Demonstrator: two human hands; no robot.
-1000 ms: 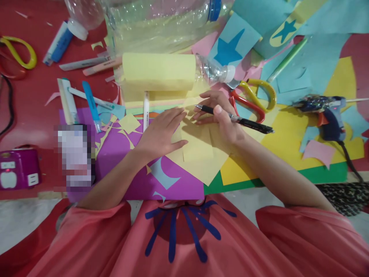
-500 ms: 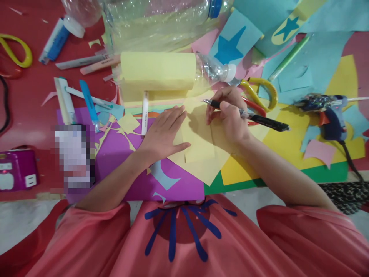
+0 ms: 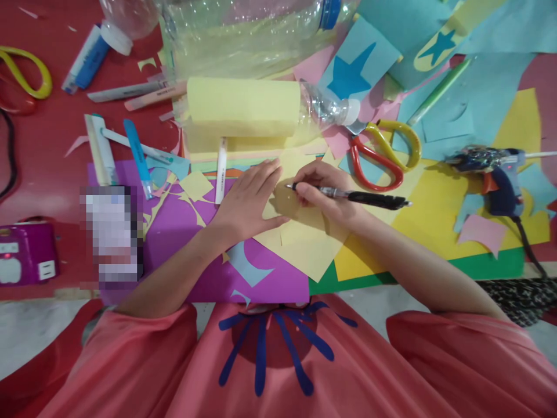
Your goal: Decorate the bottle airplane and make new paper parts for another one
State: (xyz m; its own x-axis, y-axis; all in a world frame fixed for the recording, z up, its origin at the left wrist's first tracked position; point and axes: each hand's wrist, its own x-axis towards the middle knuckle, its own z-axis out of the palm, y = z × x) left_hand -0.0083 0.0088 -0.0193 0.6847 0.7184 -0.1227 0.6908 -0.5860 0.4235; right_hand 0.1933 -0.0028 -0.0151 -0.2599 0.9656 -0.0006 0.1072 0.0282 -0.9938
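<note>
My left hand [image 3: 250,200] lies flat with its fingers stretched out, over the left part of the pale yellow paper [image 3: 315,252]. Nothing is gripped in it. To its right, my right hand [image 3: 326,191] pinches a black pen [image 3: 376,200], whose tip points left, over the same paper and close to my left fingertips. Whether the tip touches the paper, I cannot tell. Above both hands lies a bottle wrapped in pale yellow paper [image 3: 243,107], its white cap on the right. Red and yellow scissors [image 3: 378,165] rest just behind my right hand.
A glue gun [image 3: 502,180] lies at the right. On the left are several markers [image 3: 137,157], a blurred phone [image 3: 113,235] and a purple box [image 3: 28,253]. A large clear bottle [image 3: 243,35] lies at the back. Purple paper [image 3: 270,284] covers the front edge.
My right hand has moved left and down over the paper with the pen, bringing the tip nearer my left hand and uncovering the red scissor handle. My left hand has stayed in place.
</note>
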